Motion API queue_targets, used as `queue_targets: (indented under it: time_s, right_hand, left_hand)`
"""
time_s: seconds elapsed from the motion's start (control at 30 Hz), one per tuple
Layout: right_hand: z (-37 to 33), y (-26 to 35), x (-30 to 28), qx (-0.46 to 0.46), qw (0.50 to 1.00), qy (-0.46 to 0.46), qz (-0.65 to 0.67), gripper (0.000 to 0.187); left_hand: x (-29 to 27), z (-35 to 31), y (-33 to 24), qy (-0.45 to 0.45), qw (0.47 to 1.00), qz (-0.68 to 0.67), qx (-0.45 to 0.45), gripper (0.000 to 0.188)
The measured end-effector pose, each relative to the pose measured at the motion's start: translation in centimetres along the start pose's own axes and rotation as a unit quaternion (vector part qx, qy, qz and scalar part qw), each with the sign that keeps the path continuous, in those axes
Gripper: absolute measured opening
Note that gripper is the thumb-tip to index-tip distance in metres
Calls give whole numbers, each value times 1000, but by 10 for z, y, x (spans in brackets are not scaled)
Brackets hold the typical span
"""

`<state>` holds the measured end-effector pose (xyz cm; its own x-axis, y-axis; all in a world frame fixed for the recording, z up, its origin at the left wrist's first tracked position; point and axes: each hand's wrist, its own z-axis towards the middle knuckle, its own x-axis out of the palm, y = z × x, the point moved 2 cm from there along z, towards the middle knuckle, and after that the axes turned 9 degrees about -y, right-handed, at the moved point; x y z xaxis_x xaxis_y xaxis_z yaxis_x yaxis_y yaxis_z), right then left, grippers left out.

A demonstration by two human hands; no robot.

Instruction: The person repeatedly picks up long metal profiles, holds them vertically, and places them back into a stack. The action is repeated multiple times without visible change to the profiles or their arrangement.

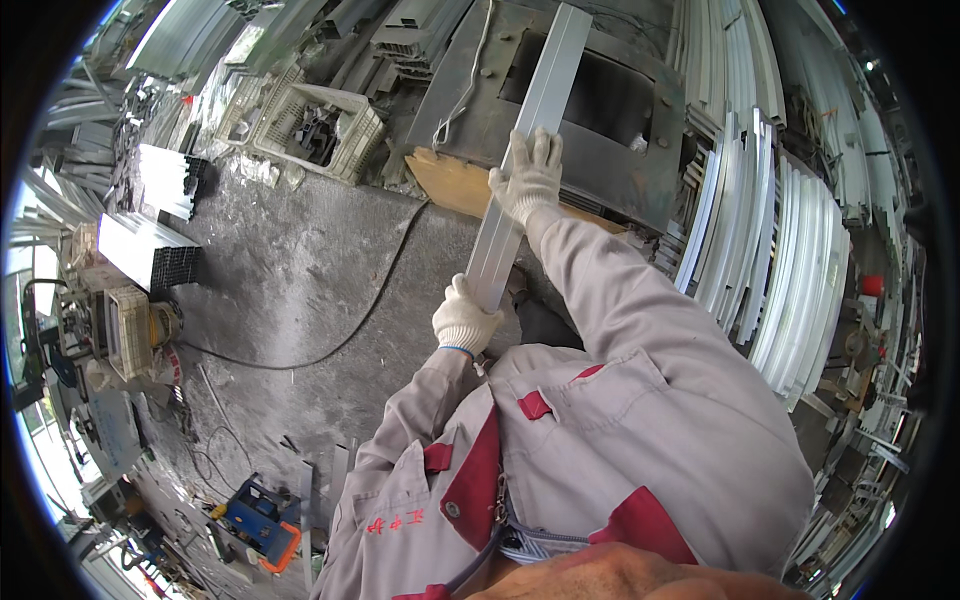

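Note:
A long silvery metal profile (553, 80) runs from close to my body to the far side of a dark metal bench (455, 95), over the bench's rectangular opening. My left hand (465, 320), in a white knit glove, is closed round the left edge of its near end; some fingers are hidden. Farther along, my right hand (530, 178), gloved alike, lies on top of the profile with its fingers stretched out and apart. A wooden board (455, 187) lines the bench's near edge beneath the profile.
White plastic crates (350, 165) with metal offcuts stand left of the bench. A black cable (370, 310) curves across the concrete floor. Stacked profiles (800, 270) lie at right, more bundles (145, 250) at left. A blue and orange tool (262, 525) sits lower left.

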<state>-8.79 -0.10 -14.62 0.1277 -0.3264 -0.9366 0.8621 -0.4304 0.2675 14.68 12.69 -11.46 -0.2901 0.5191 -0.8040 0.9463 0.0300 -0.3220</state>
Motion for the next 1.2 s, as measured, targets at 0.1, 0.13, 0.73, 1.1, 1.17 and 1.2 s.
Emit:
queue_targets:
  time_s: [0.1, 0.13, 0.73, 1.1, 1.17, 1.2]
  right_hand:
    - [-47, 15, 5, -5, 1000, 8, 1, 95]
    - [-60, 21, 7, -11, 1000, 6, -6, 96]
    - [-161, 64, 0, -14, 999, 19, 25, 98]
    - [-193, 68, 7, -11, 999, 40, 5, 98]
    - [-197, 73, 7, -17, 999, 41, 10, 99]
    - [-199, 77, 7, -25, 999, 42, 8, 99]
  left_hand:
    - [16, -27, 43, -3, 1000, -13, 3, 98]
    - [21, -34, 55, -10, 1000, -16, 7, 97]
    - [37, -93, 141, 1, 1000, 8, -15, 97]
    - [53, -107, 172, 5, 1000, 28, -4, 97]
    - [54, -111, 177, 2, 1000, 25, -9, 97]
    - [54, -113, 179, -2, 1000, 21, -10, 96]
